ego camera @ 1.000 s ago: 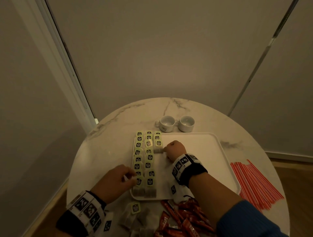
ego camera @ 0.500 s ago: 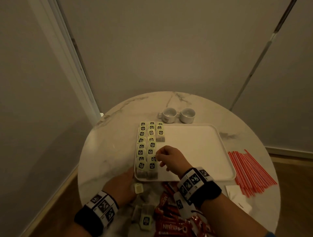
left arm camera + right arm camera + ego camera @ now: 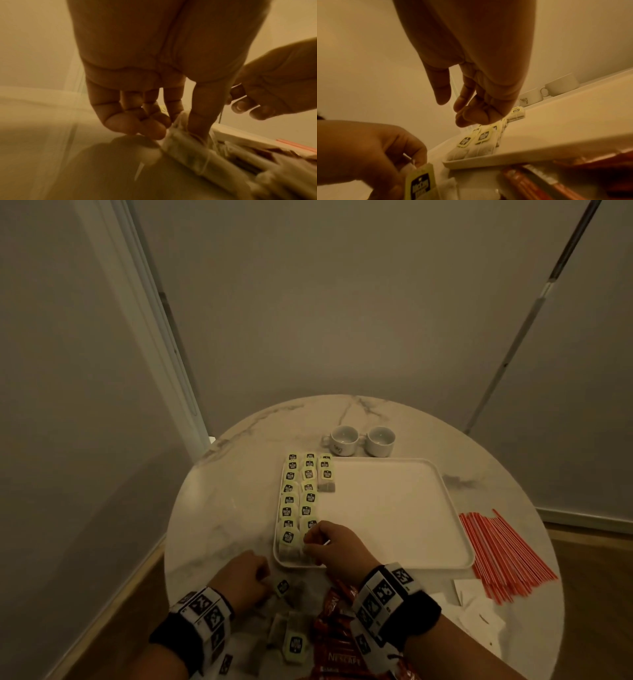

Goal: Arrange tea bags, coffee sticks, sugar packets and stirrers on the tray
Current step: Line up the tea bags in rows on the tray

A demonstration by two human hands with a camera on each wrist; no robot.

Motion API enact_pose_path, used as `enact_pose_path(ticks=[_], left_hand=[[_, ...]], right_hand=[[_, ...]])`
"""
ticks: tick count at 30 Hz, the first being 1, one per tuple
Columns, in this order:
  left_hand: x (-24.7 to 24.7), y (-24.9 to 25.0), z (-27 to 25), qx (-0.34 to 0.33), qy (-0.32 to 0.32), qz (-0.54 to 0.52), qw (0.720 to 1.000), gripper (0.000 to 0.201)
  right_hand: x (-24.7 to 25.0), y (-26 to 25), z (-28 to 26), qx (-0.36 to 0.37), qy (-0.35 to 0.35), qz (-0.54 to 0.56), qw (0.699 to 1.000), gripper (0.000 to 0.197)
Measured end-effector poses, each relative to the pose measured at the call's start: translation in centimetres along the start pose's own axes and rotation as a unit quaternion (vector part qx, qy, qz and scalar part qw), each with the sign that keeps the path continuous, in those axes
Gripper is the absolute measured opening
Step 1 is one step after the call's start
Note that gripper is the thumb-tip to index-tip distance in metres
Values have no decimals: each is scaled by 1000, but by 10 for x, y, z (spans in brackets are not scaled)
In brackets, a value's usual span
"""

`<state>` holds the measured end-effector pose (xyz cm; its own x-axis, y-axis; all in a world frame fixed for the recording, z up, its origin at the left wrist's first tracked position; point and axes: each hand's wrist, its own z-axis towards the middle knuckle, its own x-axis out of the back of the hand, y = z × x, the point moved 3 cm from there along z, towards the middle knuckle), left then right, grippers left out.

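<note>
A white tray [image 3: 394, 508] carries rows of yellow-tagged tea bags [image 3: 298, 501] along its left side. My left hand [image 3: 246, 577] is on the table just in front of the tray's near left corner. Its thumb and forefinger pinch a loose tea bag [image 3: 188, 148], whose tag [image 3: 419, 181] hangs beside the fingers. My right hand [image 3: 318, 542] hovers over the tray's near left corner, above the nearest tea bags. Its fingers are loosely curled, its thumb is apart, and I see nothing in it [image 3: 453, 110].
Loose tea bags [image 3: 294, 642] and red coffee sticks [image 3: 335, 645] lie at the table's near edge. Red stirrers [image 3: 503, 553] and white sugar packets [image 3: 479, 607] lie right of the tray. Two white cups [image 3: 344, 440] stand behind the tray.
My right hand drew back from the third column of tea bags to the tray's near left corner. My left hand left the tray's corner and now pinches a loose tea bag on the table.
</note>
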<state>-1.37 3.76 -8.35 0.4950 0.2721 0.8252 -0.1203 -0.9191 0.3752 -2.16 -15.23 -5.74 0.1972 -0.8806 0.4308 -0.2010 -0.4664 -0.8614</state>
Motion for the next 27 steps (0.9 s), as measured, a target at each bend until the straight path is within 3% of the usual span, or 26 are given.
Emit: enact_pose_path(ticks=[2, 5, 10, 13, 17, 20, 24, 27], left_hand=[[5, 0, -4, -13, 8, -51, 999, 18], [20, 5, -10, -52, 46, -152, 986, 16], [49, 25, -20, -77, 79, -350, 930, 10], [63, 38, -23, -81, 83, -469, 876, 11], [77, 55, -28, -78, 112, -597, 791, 7], [87, 65, -30, -86, 133, -646, 747, 2], [98, 76, -32, -85, 129, -715, 682, 6], [105, 80, -33, -90, 116, -742, 654, 10]], right_hand=[[-2, -1, -3, 13, -10, -41, 999, 12], [-5, -6, -8, 39, -47, -64, 996, 33], [-5, -22, -13, 78, -92, -37, 992, 43], [1, -33, -16, 92, -100, -33, 990, 32], [3, -35, -22, 92, -135, 66, 984, 22], [-1, -34, -23, 97, -142, 129, 977, 12], [-3, -33, -23, 76, -159, 157, 972, 13], [1, -34, -21, 52, -170, 194, 965, 20]])
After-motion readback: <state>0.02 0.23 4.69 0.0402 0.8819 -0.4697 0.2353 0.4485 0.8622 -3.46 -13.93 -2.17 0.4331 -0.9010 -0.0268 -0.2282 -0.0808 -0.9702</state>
